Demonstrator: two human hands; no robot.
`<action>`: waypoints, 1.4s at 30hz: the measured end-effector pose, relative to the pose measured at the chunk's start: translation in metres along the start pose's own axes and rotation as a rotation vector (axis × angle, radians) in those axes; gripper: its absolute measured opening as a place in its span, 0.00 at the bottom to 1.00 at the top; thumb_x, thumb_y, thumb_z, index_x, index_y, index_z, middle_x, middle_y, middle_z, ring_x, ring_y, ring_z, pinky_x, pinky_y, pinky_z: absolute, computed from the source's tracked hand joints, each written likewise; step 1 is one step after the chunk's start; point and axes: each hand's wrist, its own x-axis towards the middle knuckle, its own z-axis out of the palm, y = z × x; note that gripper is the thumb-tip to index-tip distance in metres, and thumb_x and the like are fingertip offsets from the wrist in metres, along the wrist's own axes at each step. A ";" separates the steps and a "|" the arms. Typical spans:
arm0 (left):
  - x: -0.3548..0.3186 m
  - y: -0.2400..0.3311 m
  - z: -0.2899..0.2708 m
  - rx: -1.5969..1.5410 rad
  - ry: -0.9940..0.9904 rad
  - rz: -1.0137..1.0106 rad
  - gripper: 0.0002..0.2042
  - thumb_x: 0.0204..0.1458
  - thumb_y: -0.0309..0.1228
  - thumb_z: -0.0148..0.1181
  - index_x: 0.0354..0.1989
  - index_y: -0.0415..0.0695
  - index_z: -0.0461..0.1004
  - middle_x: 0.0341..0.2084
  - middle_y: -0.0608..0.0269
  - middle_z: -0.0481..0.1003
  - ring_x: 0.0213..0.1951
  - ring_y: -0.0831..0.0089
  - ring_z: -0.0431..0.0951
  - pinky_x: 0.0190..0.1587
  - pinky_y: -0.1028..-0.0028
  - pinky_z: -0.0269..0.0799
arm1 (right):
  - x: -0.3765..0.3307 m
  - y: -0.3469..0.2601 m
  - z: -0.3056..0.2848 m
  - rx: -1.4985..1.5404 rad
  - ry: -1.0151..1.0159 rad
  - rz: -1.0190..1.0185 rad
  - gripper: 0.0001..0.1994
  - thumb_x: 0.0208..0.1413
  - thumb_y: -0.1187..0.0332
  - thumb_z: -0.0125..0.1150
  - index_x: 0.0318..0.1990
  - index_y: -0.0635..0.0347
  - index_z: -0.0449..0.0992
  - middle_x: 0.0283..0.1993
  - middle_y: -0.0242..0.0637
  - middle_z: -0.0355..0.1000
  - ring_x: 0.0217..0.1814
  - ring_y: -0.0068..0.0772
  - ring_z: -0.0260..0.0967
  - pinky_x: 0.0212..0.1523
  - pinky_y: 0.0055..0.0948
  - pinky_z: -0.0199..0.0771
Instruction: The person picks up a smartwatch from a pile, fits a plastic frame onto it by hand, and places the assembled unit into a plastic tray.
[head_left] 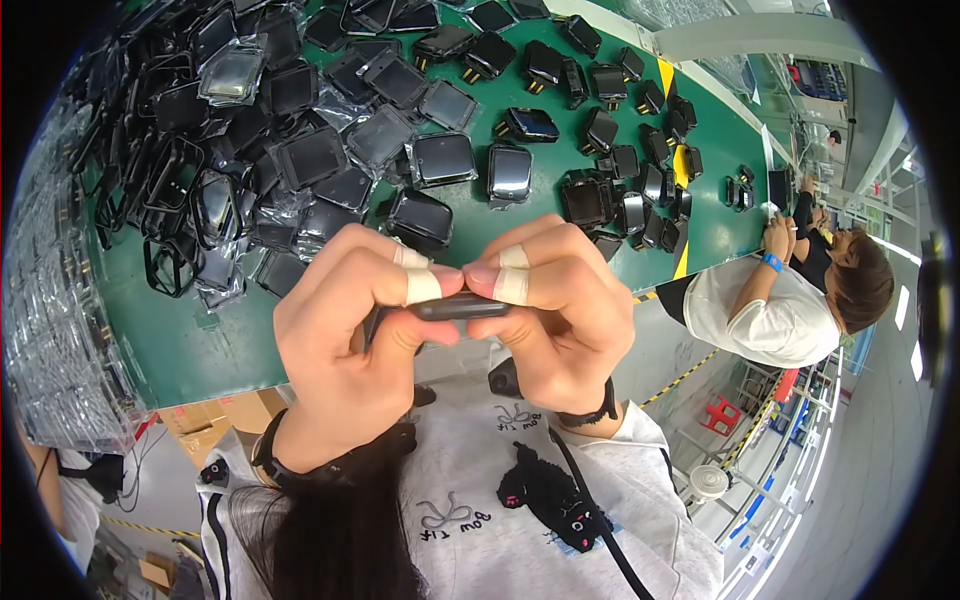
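Between my two hands, a small black device casing [452,308] is pinched edge-on in front of me. My left hand [345,320] grips its left end between thumb and taped index finger. On the other end, my right hand [565,310] presses in the same way, with pale tape around its index finger. The two index fingertips nearly meet over the casing's upper side. The face of the casing is hidden by the fingers. Just beyond my hands, a glossy black-screened unit [420,218] and another unit [510,172] lie on the green table [215,350].
A large pile of black frames and film-wrapped screens [310,155] covers the table's left side. Several black units with gold-coloured prongs [588,195] lie to the right, near yellow-black tape [681,258]. Another person in a white shirt [755,310] works farther right. Cardboard boxes [215,420] stand below the table edge.
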 end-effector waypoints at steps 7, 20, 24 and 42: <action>-0.001 -0.006 0.008 -0.298 0.053 -0.101 0.13 0.39 0.11 0.62 0.36 0.32 0.74 0.34 0.55 0.71 0.33 0.71 0.77 0.34 0.78 0.77 | -0.011 -0.005 0.002 0.085 -0.030 0.140 0.15 0.45 0.76 0.67 0.40 0.68 0.71 0.41 0.42 0.67 0.40 0.32 0.66 0.34 0.26 0.67; -0.003 -0.001 0.025 0.425 0.151 0.211 0.21 0.34 0.08 0.59 0.41 0.35 0.70 0.33 0.56 0.75 0.27 0.66 0.75 0.27 0.75 0.73 | -0.005 -0.025 -0.007 -0.352 -0.101 0.061 0.13 0.41 0.82 0.65 0.37 0.66 0.72 0.41 0.43 0.69 0.42 0.39 0.68 0.39 0.30 0.70; -0.001 -0.003 0.027 0.507 0.098 0.291 0.21 0.34 0.09 0.58 0.40 0.37 0.69 0.30 0.55 0.74 0.25 0.62 0.73 0.25 0.72 0.70 | -0.018 -0.017 0.003 -0.352 0.007 0.069 0.14 0.42 0.81 0.64 0.39 0.66 0.73 0.40 0.45 0.70 0.38 0.42 0.68 0.35 0.31 0.71; -0.006 -0.021 0.016 0.358 -0.104 -0.050 0.17 0.49 0.29 0.62 0.46 0.40 0.67 0.32 0.56 0.70 0.32 0.63 0.75 0.32 0.70 0.71 | -0.030 -0.012 -0.028 -0.488 -0.009 0.463 0.23 0.39 0.78 0.68 0.47 0.60 0.72 0.45 0.39 0.64 0.41 0.33 0.66 0.38 0.26 0.67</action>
